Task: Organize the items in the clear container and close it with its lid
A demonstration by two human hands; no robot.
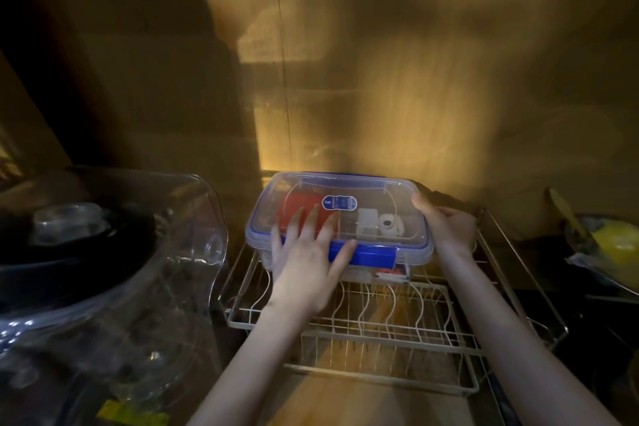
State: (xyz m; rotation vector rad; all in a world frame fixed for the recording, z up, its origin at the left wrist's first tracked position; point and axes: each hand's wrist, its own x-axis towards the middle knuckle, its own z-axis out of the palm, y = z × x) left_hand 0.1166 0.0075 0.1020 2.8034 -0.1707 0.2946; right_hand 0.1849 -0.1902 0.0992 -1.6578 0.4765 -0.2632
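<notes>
The clear container (408, 254) rests on the far end of a wire rack (366, 328), with its clear, blue-rimmed lid (373, 190) lying on top. Through the lid I see a red item (294, 206), a small white box (367, 221) and a white roll (389, 223). The blue latch (375, 254) on the near side hangs down. My left hand (307, 252) lies flat on the lid's near left part, fingers spread, thumb on the latch. My right hand (449, 226) clasps the container's right end, thumb on the lid.
A large clear plastic cover (166, 273) over dark pans and a glass jar (69, 221) stands at the left. At the right edge sits a bowl with something yellow (619, 244). A wooden panel rises right behind the container. The scene is dim.
</notes>
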